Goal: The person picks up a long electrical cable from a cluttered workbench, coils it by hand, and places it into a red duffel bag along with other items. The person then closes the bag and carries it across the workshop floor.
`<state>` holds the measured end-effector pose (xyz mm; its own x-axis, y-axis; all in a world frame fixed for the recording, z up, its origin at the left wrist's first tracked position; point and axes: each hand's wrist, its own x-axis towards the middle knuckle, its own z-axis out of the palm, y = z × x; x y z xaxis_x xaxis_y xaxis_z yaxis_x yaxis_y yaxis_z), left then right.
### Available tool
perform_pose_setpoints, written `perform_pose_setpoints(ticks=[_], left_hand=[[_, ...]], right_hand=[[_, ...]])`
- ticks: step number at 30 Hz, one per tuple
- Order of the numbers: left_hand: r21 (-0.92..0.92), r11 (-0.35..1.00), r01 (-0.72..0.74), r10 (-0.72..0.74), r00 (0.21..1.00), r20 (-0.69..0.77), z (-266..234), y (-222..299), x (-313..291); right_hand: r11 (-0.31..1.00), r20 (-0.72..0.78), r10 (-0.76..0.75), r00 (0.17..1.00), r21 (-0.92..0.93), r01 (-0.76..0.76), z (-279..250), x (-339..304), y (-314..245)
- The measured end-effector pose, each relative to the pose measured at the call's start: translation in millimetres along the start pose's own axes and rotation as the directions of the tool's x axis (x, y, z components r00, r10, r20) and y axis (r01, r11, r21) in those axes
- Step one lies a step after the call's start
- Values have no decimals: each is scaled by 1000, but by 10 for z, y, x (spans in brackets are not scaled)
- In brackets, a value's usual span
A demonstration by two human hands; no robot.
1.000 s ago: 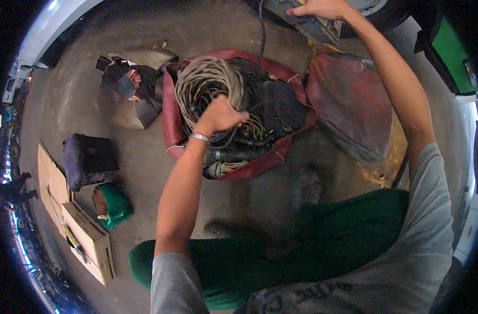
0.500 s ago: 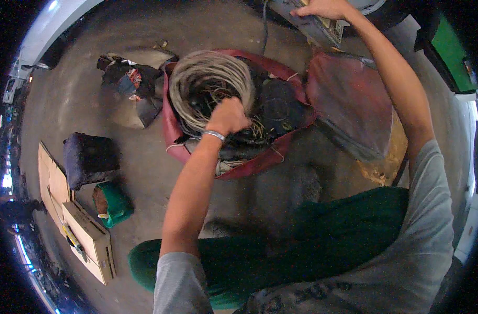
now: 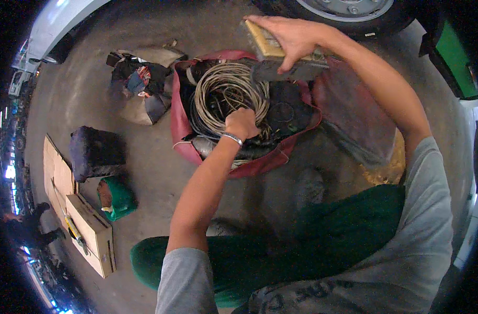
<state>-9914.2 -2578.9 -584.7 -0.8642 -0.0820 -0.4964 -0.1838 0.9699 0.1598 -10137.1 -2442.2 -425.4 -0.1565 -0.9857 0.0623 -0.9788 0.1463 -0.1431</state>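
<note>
My left hand (image 3: 242,124) is closed at the lower right side of a beige coil of cable (image 3: 203,99) and seems to grip it; the fingertips are hidden. The coil sits in an unzipped dark red bag (image 3: 182,119) among black cables and dark items. Above the bag's far right side, my right hand (image 3: 296,37) clasps a worn, box-shaped thing (image 3: 271,48) with a yellowish edge and grey, dirty sides. The thumb is on its near side; its exact kind cannot be made out. A dark round-patterned item (image 3: 284,111) lies in the bag's right half.
Right of the bag lies a dusty dark red case (image 3: 356,112). A vehicle wheel (image 3: 349,13) stands beyond. To the left are a torn bag with cloths (image 3: 152,102), a black box-shaped bag (image 3: 96,153), a green sack (image 3: 121,199) and a cardboard box (image 3: 90,230) with a yellow-handled tool (image 3: 75,233).
My right hand has brought the box-shaped thing leftward and nearer, from beyond the red case to over the bag's far edge. The coil has come down into the bag with my left hand.
</note>
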Motion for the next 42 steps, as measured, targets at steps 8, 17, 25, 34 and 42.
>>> perform_pose_setpoints(ticks=[8, 17, 25, 34, 42], left_hand=[[101, 992, 81, -50, 960, -275, 266, 238, -382], [-431, 889, -154, 348, 840, 416, -1024, 6, -2693], [-588, 808, 34, -24, 999, 24, -845, -351, -2625], [-571, 818, 68, -18, 995, 94, -754, -552, -2521], [-562, 827, -25, 69, 996, 58, -690, -430, -2466]], right_hand=[[997, 313, 31, 949, 54, -50, 425, 793, -727], [987, 246, -160, 956, 13, 161, 994, 1148, -982], [980, 184, -189, 965, 98, 174, 1474, 1171, -750], [984, 165, -167, 972, 83, 156, 1274, 1252, -688], [991, -4, -122, 992, -62, 122, 1729, 1157, -861]])
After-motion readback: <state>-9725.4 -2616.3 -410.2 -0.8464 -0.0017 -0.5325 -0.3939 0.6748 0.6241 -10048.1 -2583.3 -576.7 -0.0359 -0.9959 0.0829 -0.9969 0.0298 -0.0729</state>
